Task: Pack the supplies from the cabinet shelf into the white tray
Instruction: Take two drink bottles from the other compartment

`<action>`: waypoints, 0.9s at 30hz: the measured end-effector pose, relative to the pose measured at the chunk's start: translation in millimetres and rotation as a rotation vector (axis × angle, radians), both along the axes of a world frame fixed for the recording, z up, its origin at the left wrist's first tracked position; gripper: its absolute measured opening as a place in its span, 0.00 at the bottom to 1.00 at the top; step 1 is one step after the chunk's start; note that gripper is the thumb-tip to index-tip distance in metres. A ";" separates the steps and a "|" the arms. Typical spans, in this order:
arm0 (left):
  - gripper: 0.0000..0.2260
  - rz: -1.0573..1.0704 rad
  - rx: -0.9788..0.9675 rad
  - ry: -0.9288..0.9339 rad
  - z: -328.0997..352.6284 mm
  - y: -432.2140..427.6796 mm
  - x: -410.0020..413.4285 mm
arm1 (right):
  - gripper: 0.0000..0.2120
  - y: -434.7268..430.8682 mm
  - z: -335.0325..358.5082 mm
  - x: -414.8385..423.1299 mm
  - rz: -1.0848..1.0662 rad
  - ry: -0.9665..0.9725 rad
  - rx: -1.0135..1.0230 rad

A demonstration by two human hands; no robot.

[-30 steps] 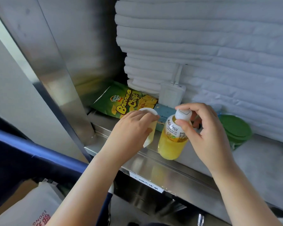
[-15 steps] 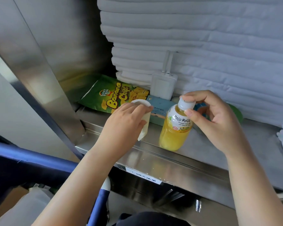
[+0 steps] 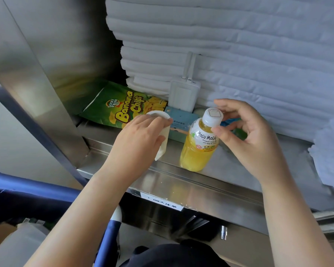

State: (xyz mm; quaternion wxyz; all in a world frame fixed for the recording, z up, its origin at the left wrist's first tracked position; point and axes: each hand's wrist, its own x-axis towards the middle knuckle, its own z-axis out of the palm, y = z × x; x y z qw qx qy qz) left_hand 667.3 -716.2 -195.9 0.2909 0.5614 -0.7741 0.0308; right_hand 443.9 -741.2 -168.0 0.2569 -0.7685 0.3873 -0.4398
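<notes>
Both hands lifting supplies off the steel cabinet shelf

The left hand stays clamped on the white paper cup; the right hand has loosened around the yellow juice bottle's white cap, thumb touching, neither packed yet.

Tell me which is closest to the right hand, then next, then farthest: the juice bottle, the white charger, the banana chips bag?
From the right hand:
1. Juice bottle, at its fingertips.
2. White charger, behind, leaning on the folded linens.
3. Banana chips bag, far left on the shelf.

Two bare forearms reach forward. The left hand curls closed, palm down. The right hand is spread, thumb and fingers loosely apart.
</notes>
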 end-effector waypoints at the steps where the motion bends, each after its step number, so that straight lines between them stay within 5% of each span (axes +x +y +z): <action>1: 0.17 -0.003 -0.001 -0.002 0.1 0.1 0.1 | 0.16 0.5 0.4 2.0 -0.025 0.024 -0.032; 13: 0.17 0.016 -0.025 -0.022 4.5 2.7 -1.3 | 0.13 2.0 0.5 13.7 -0.141 0.044 -0.098; 20: 0.17 -0.018 -0.052 -0.080 7.9 7.3 4.3 | 0.33 1.9 -10.5 7.0 -0.035 0.244 0.144; 27: 0.18 0.067 -0.113 -0.131 10.7 20.1 23.8 | 0.32 -0.8 -19.4 34.3 -0.088 0.281 0.115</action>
